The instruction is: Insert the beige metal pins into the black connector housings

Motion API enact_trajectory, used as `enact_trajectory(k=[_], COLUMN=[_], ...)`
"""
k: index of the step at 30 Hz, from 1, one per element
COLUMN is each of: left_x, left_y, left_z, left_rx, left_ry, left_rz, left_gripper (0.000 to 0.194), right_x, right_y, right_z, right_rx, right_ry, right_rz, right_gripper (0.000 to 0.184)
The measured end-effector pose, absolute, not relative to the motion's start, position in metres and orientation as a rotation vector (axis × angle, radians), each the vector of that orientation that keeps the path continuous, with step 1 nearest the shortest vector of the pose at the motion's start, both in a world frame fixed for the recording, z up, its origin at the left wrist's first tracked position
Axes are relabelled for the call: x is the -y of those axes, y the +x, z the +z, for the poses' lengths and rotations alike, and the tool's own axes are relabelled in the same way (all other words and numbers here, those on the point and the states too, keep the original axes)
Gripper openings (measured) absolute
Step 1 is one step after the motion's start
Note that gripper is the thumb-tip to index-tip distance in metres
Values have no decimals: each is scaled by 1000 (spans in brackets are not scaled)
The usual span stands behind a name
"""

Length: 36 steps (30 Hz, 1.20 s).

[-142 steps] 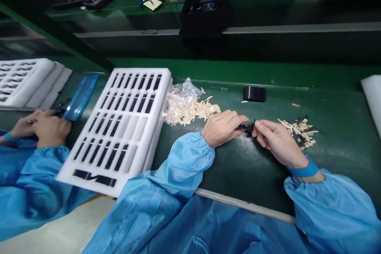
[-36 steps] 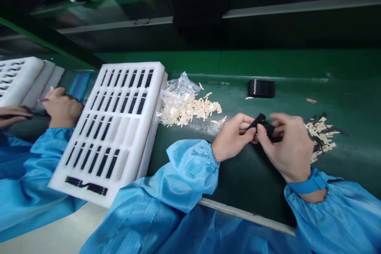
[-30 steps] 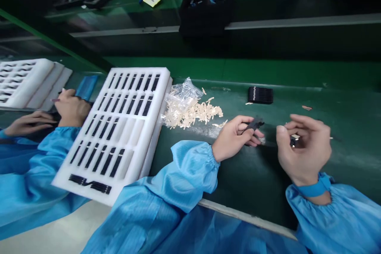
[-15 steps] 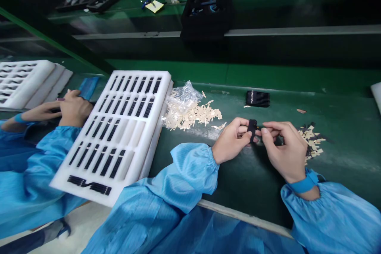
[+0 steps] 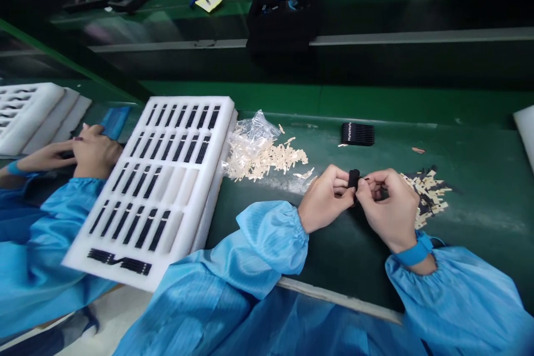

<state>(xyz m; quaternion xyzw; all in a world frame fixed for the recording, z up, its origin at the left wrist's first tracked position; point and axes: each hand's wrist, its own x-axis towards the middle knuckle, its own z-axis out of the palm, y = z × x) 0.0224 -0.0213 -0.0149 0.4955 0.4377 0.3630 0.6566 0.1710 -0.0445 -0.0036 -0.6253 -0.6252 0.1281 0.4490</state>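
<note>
My left hand (image 5: 327, 200) is closed on a small black strip (image 5: 354, 178), held upright between thumb and fingers above the green bench. My right hand (image 5: 387, 203), with a blue wristband, pinches at the strip's right edge; its fingertips hide what lies between them. Just right of that hand is a loose pile of cream and black small pieces (image 5: 431, 194). Behind the hands, a row of black strips (image 5: 357, 134) lies side by side with pale marks at one end.
To the left, a white foam tray (image 5: 175, 178) holds black strips in slots. A clear plastic bag (image 5: 254, 133) lies on cream pieces (image 5: 271, 161). A co-worker's hands (image 5: 94, 150) are beyond the tray. A black bin (image 5: 283, 16) stands on the far ledge.
My right hand has moved left, closing the gap to my left hand, and its fingertips now meet the black strip. The view has shifted slightly.
</note>
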Motion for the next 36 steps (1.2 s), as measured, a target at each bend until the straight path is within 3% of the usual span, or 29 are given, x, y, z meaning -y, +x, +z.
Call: enact_trajectory(k=[12, 19, 30, 36], left_x=[18, 20, 21, 20], left_y=[20, 16, 12, 13], left_z=[-13, -16, -16, -16], left_rx=[-929, -984, -1076, -1076], left_ry=[1061, 1286, 1649, 1541], left_rz=[835, 864, 894, 818], left_gripper=[26, 18, 19, 20], right_x=[46, 45, 45, 43], right_y=[174, 177, 177, 182], right_z=[-4, -5, -7, -5], right_rx=[1484, 1462, 1333, 1439], right_ry=[-1526, -1537, -1509, -1560], right_rz=[470, 547, 723, 578], right_gripper=[8, 9, 12, 10])
